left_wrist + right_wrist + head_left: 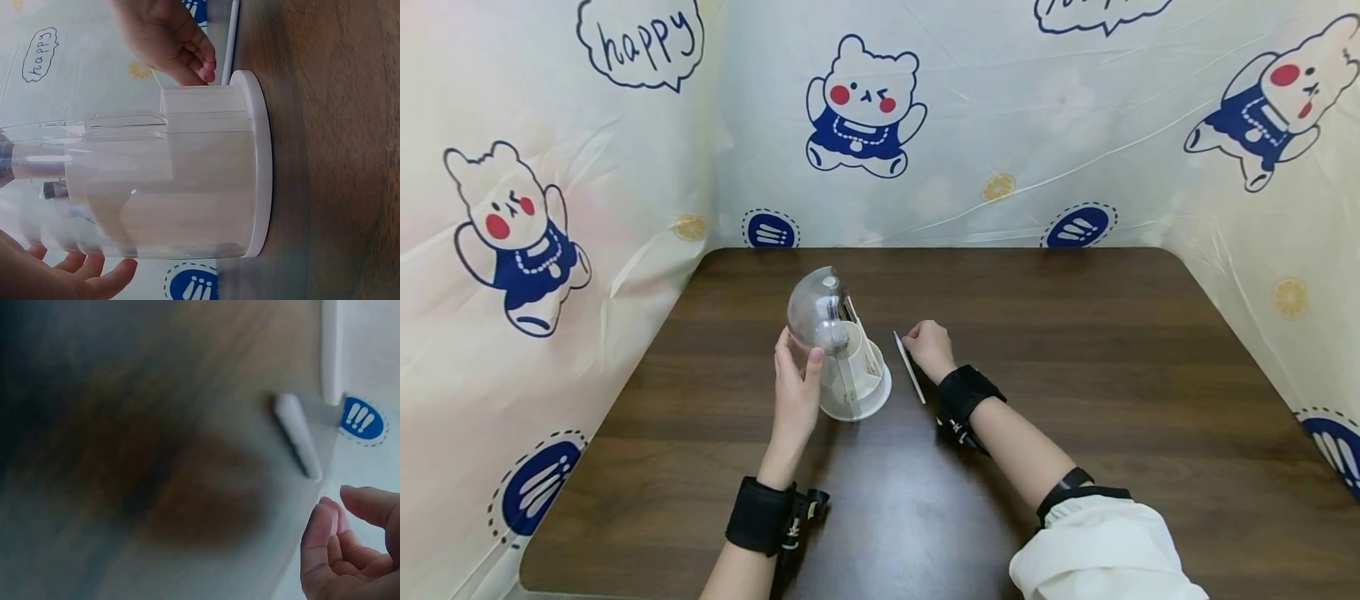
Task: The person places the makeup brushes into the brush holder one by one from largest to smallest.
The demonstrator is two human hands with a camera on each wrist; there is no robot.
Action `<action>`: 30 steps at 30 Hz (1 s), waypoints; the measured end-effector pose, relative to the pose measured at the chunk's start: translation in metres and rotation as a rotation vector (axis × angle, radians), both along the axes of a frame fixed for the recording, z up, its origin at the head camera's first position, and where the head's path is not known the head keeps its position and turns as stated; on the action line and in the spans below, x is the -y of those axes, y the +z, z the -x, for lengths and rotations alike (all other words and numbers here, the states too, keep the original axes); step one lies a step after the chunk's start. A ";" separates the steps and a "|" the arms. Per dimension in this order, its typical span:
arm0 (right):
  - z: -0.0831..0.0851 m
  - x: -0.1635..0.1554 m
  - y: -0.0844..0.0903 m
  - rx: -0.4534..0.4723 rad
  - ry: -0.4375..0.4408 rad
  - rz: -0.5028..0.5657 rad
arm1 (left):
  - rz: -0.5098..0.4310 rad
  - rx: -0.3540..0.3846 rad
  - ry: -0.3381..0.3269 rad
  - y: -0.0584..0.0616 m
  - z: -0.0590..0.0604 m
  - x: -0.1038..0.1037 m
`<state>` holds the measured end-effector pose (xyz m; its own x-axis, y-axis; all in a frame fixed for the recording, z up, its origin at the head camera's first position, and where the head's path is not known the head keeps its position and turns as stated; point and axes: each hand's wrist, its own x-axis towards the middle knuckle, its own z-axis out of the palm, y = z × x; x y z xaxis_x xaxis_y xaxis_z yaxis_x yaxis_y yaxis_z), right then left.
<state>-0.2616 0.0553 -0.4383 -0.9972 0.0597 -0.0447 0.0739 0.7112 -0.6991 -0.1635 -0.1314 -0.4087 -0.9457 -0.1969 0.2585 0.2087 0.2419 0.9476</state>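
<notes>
A white round container (856,379) with a clear dome lid (812,310) swung up stands on the dark wood table (1075,350). In the left wrist view its translucent body (169,187) and white base flange (264,162) fill the frame. My left hand (794,385) lies against the container's left side, thumb on its front and fingers nearly straight (87,275). My right hand (928,347) sits just right of the container, fingers loosely curled (350,550), holding nothing. A thin white stick (909,367) lies flat on the table by its fingertips, a little apart from them (298,434).
A cartoon-bear printed sheet (865,108) walls the table at the back and on both sides. Bare tabletop stretches to the right and toward the front edge (887,533). Both wrists wear black straps with cameras.
</notes>
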 end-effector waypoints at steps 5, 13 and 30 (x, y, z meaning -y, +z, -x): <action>0.002 0.001 -0.004 0.015 0.001 -0.020 | -0.004 0.002 0.000 0.000 0.000 -0.001; 0.000 0.006 -0.002 0.043 0.013 -0.072 | -0.001 0.004 -0.003 0.000 0.000 -0.002; 0.003 0.008 -0.004 0.077 -0.003 -0.106 | 0.019 -0.002 0.014 0.001 0.000 -0.002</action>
<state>-0.2645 0.0475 -0.4426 -0.9908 0.0715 -0.1145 0.1271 0.7803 -0.6124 -0.1631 -0.1298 -0.4078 -0.9423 -0.2054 0.2642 0.2070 0.2628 0.9424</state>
